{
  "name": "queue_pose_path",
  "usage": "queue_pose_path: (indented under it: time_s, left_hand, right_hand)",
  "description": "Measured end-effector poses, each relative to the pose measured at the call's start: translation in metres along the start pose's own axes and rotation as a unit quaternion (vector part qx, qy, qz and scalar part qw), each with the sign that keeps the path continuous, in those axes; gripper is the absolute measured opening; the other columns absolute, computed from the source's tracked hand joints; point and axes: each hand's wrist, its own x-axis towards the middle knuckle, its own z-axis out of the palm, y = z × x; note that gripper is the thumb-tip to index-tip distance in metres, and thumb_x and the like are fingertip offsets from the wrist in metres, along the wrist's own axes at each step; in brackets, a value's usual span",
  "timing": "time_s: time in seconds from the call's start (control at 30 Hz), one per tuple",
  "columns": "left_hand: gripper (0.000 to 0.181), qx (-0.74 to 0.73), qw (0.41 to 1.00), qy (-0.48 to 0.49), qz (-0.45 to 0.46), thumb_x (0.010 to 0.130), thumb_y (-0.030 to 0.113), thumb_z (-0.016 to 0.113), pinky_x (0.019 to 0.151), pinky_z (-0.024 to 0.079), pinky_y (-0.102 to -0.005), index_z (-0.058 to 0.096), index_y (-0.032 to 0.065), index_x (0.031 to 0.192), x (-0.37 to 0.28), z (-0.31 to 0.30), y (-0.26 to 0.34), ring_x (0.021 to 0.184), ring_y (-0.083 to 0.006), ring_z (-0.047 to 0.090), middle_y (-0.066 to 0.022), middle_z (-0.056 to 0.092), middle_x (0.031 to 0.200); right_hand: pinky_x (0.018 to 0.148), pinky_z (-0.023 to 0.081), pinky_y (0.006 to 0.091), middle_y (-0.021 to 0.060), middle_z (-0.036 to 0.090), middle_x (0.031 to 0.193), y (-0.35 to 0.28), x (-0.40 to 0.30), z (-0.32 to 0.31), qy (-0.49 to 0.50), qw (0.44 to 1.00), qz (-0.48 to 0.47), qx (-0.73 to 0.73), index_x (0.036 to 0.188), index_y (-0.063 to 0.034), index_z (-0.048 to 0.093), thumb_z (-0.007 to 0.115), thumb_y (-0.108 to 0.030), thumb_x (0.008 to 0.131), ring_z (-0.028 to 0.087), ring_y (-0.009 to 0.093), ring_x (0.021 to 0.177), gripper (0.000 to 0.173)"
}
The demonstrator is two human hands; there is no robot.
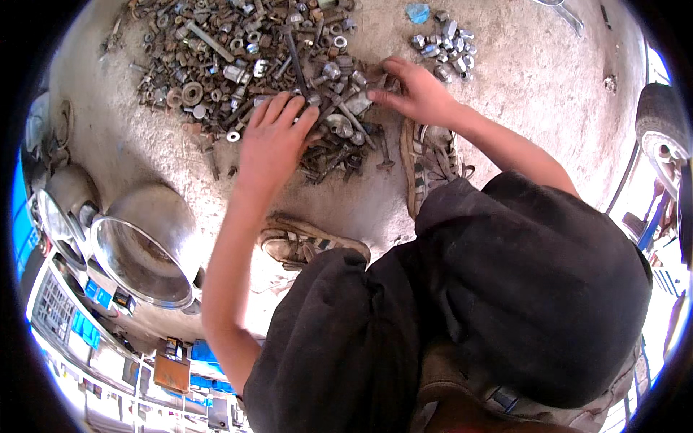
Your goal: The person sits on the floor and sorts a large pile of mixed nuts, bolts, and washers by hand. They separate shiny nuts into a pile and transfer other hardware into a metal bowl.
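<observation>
A spread pile of mixed bolts, nuts and washers [216, 65] lies on the concrete floor in front of me. My left hand [281, 122] rests palm down on the pile's near edge, its fingertips by the lower end of a long dark bolt [295, 59]; the palm side is hidden. At the pile's right edge is my right hand [414, 89], thumb and fingers apart, with dark bits between them too blurred to tell. Beyond it sits a small separate group of shiny lug nuts [446, 48]. Another long bolt [354, 122] lies between the hands.
Two worn shoes [433, 157] stand close to the pile. At the left are a large metal pot [157, 211] and other round vessels. A blue scrap [417, 13] lies near the lug nuts, and a wheel [663, 135] is at the far right.
</observation>
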Motion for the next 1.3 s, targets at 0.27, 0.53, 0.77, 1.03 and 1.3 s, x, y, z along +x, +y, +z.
queue_pose_path:
  time_s: [0.27, 0.53, 0.77, 1.03, 1.3]
  left_hand:
    - [0.042, 0.115, 0.981, -0.099, 0.122, 0.08, 0.012, 0.064, 0.113, 0.035, -0.0415, 0.061, 0.0129, 0.123, -0.016, -0.017, -0.028, 0.124, -0.0254, 0.052, -0.0051, 0.059, 0.128]
    - [0.047, -0.042, 0.994, -0.048, 0.088, 0.079, 0.003, 0.068, 0.108, 0.038, -0.0407, 0.057, 0.0089, 0.125, -0.009, -0.011, -0.039, 0.118, -0.0274, 0.056, -0.0064, 0.06, 0.125]
    - [0.047, -0.325, 0.924, 0.192, -0.061, 0.079, -0.007, 0.068, 0.099, 0.046, -0.0416, 0.054, 0.0026, 0.122, 0.013, -0.028, -0.003, 0.115, -0.0378, 0.056, -0.0163, 0.06, 0.125]
    - [0.037, -0.089, 0.966, 0.235, 0.056, 0.083, 0.015, 0.061, 0.111, 0.036, -0.0515, 0.058, 0.0077, 0.119, 0.031, -0.011, 0.074, 0.121, -0.0303, 0.055, -0.0114, 0.057, 0.132]
    - [0.059, -0.189, 0.95, 0.23, -0.097, 0.085, 0.03, 0.075, 0.11, 0.033, -0.0519, 0.053, 0.016, 0.139, -0.004, 0.002, 0.04, 0.132, -0.0337, 0.044, -0.0124, 0.05, 0.14]
  right_hand:
    - [0.081, 0.053, 0.0455, 0.0123, 0.06, 0.111, -0.016, 0.013, 0.006, -0.008, 0.994, 0.023, -0.105, 0.127, -0.0143, 0.059, 0.068, -0.036, 0.091, 0.063, 0.035, 0.099, 0.043]
    - [0.094, 0.05, 0.0443, 0.0193, 0.061, 0.118, 0.011, 0.005, 0.008, 0.047, 0.998, 0.037, 0.023, 0.125, -0.0013, 0.054, 0.068, -0.03, 0.092, 0.061, 0.038, 0.109, 0.046]
    - [0.103, 0.046, 0.0378, 0.0138, 0.058, 0.133, -0.025, -0.001, -0.012, -0.05, 0.863, 0.166, 0.474, 0.14, 0.0003, 0.044, 0.054, -0.033, 0.104, 0.055, 0.024, 0.126, 0.05]
    - [0.102, 0.047, 0.0449, 0.0093, 0.065, 0.117, -0.072, -0.003, 0.0, -0.108, 0.478, 0.312, 0.814, 0.119, -0.0069, 0.06, 0.042, -0.034, 0.104, 0.061, 0.025, 0.11, 0.036]
    - [0.043, 0.038, 0.0225, 0.0049, 0.065, 0.082, -0.005, -0.025, -0.045, 0.047, 0.617, 0.309, 0.722, 0.105, -0.0077, 0.058, 0.059, -0.039, 0.098, 0.064, 0.017, 0.077, 0.032]
